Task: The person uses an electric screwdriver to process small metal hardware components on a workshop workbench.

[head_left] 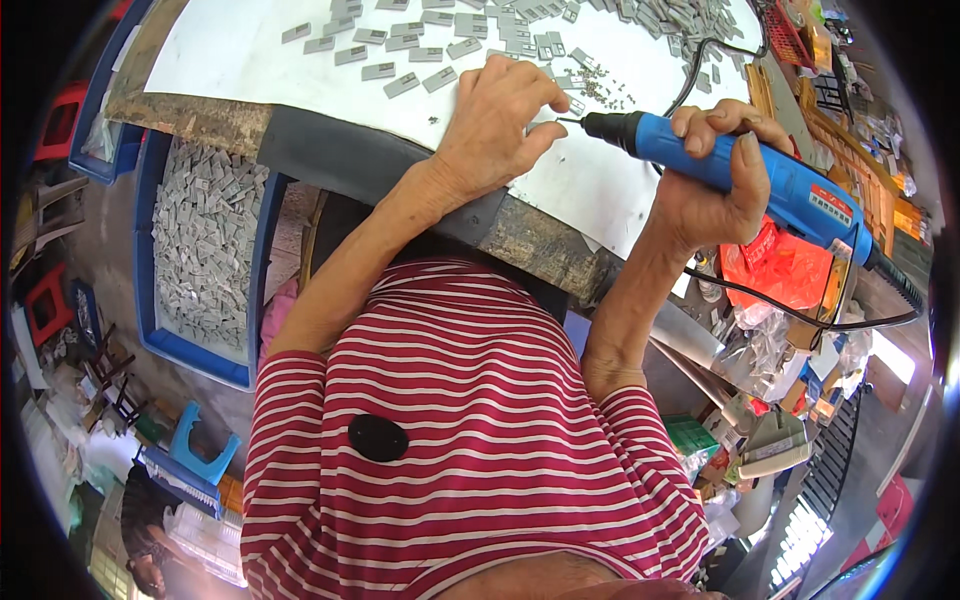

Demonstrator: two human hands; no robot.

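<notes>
My right hand is wrapped round a blue electric screwdriver with a black nose. Its thin bit points left, its tip close to the thumb and forefinger of my left hand. The left fingers are curled over the white work surface; what they grip is mostly hidden beneath them. Beyond the bit lies a scatter of tiny screws. Flat grey rectangular plastic pieces are spread past my left hand, and a denser pile of them lies at the far right.
A blue crate full of similar grey pieces stands below the table's left side. The screwdriver's black cable loops at the right. Beyond the table's right edge are a red plastic bag and clutter. A person appears at lower left.
</notes>
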